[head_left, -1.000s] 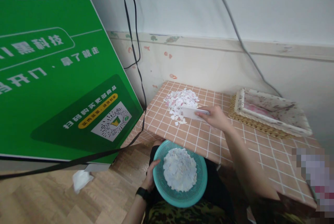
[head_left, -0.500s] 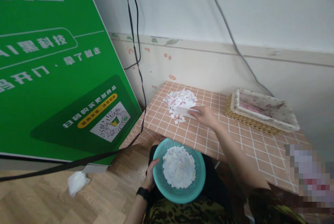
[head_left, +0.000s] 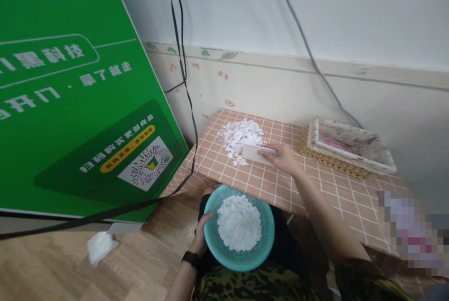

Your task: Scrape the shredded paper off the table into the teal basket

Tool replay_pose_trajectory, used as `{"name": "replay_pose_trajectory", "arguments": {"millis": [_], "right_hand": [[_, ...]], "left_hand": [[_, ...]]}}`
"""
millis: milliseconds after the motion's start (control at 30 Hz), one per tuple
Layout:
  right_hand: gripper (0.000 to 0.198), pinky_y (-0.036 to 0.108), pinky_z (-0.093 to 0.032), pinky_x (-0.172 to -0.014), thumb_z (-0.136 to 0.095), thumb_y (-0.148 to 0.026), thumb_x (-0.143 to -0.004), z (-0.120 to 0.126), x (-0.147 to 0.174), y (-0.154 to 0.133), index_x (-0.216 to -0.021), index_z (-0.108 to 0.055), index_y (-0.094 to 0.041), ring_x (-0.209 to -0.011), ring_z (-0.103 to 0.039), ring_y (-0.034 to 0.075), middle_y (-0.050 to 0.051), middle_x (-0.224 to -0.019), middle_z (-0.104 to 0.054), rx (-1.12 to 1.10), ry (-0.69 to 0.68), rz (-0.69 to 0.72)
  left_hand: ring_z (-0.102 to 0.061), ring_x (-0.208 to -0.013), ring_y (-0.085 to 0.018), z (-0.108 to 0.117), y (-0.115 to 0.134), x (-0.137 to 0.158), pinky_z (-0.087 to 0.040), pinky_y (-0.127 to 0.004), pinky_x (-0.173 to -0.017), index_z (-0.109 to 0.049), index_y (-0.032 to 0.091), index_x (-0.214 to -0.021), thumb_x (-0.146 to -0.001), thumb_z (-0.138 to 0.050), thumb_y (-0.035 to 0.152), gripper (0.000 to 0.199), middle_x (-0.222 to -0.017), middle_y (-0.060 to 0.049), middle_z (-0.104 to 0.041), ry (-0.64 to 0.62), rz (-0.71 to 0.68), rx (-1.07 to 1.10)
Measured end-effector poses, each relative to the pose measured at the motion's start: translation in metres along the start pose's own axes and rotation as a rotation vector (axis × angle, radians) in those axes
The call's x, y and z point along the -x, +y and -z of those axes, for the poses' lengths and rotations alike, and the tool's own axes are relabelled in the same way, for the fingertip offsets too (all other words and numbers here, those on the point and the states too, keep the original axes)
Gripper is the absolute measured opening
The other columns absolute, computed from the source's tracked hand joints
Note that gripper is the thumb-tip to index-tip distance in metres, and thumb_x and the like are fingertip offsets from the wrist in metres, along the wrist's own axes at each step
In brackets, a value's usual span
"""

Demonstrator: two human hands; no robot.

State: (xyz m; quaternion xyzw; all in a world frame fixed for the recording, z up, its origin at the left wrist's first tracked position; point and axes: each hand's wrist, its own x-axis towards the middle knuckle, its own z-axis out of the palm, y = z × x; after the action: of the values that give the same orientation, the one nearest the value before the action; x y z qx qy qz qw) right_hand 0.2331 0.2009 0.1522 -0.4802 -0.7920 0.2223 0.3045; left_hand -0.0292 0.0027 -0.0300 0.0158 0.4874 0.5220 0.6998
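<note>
My left hand (head_left: 202, 232) grips the left rim of a teal plastic colander (head_left: 268, 240), thumb over the edge, fingers hidden beneath it. In the colander lies a heap of white paper scraps (head_left: 239, 224). Over the table, my right hand (head_left: 281, 156) is closed on a flat white rectangular card or scraper (head_left: 256, 153), held on its long edge. Its left end is beside the near right side of a loose pile of small white and pinkish paper scraps (head_left: 240, 133) on the checked table (head_left: 280, 189).
A wicker basket (head_left: 336, 163) with a floral lining stands at the table's back right. On the left is a green cabinet (head_left: 87, 118) with black cables (head_left: 184, 67) hanging past it. A white plastic bag (head_left: 101, 247) lies on the floor. Something at far right is pixelated.
My right hand has shifted slightly right and toward me with the white card, which now shows more of its flat face. My left hand still holds the colander. The view has moved slightly.
</note>
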Motion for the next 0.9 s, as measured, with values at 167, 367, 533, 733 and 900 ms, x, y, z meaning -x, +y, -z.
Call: {"name": "replay_pose_trajectory", "arguments": {"millis": [167, 367, 533, 733, 900], "right_hand": [[0.029, 0.033, -0.050, -0.071, -0.053, -0.040, -0.083, -0.004, 0.005, 0.003, -0.095, -0.071, -0.020, -0.083, -0.066, 0.022, 0.006, -0.097, -0.071, -0.038, 0.049, -0.003], [0.030, 0.036, -0.051, -0.074, -0.054, -0.043, -0.082, -0.009, 0.009, 0.005, -0.096, -0.071, -0.022, -0.084, -0.066, 0.023, 0.005, -0.097, -0.071, -0.113, 0.011, -0.014], [0.028, 0.036, -0.050, -0.077, -0.056, -0.043, -0.081, -0.014, 0.006, -0.002, -0.095, -0.071, -0.023, -0.089, -0.064, 0.023, 0.005, -0.101, -0.070, -0.142, 0.020, -0.015], [0.027, 0.035, -0.050, -0.078, -0.051, -0.039, -0.085, -0.022, -0.001, -0.016, -0.099, -0.069, -0.025, -0.089, -0.064, 0.021, 0.003, -0.099, -0.070, -0.180, -0.122, 0.076], [0.028, 0.035, -0.050, -0.077, -0.051, -0.039, -0.085, -0.016, -0.002, -0.006, -0.098, -0.069, -0.022, -0.086, -0.065, 0.021, 0.005, -0.098, -0.070, -0.086, -0.026, 0.025]], "left_hand": [[-0.065, -0.066, -0.026, 0.003, 0.000, -0.001, -0.048, -0.040, -0.071, -0.070, 0.011, -0.081, -0.064, -0.069, 0.038, 0.032, -0.073, -0.008, -0.072, -0.031, 0.012, 0.007], [-0.064, -0.063, -0.024, 0.005, -0.002, -0.004, -0.047, -0.039, -0.070, -0.070, 0.011, -0.080, -0.064, -0.069, 0.037, 0.031, -0.070, -0.008, -0.072, -0.031, -0.002, 0.005], [-0.065, -0.067, -0.026, 0.004, -0.002, -0.002, -0.047, -0.040, -0.072, -0.070, 0.010, -0.081, -0.063, -0.069, 0.038, 0.033, -0.075, -0.009, -0.073, -0.043, -0.009, 0.016], [-0.064, -0.062, -0.025, 0.005, -0.002, -0.003, -0.047, -0.038, -0.069, -0.071, 0.010, -0.079, -0.063, -0.069, 0.038, 0.033, -0.070, -0.009, -0.072, -0.001, 0.007, 0.002], [-0.065, -0.067, -0.026, 0.007, -0.003, -0.005, -0.047, -0.039, -0.072, -0.071, 0.010, -0.081, -0.063, -0.070, 0.037, 0.032, -0.075, -0.010, -0.073, -0.002, -0.015, 0.002]]}}
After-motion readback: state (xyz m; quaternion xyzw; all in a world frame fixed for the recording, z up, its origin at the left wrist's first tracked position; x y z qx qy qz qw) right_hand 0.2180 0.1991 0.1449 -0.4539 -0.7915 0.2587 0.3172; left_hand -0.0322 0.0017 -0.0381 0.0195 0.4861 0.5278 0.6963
